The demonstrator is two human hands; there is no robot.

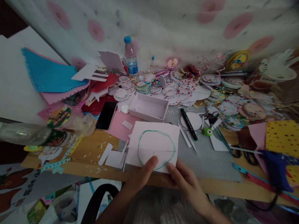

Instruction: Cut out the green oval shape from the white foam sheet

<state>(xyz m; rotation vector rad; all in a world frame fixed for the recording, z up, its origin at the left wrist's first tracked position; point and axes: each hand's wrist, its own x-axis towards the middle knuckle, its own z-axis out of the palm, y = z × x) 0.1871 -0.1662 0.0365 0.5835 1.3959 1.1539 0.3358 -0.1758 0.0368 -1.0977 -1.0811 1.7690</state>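
The left hand (145, 174) and right hand (184, 176) pinch the creased white paper (156, 143), marked with a green circle (155, 131). The pale box (147, 114) stands open.

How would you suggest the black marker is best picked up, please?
I'd pinch the black marker mid-barrel from above, with the right hand coming from the near side once off the white sheet: the barrel is long, slim and slanted, lying partly over a white paper disc.

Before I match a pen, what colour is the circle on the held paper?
The circle is green, seen in the head view.
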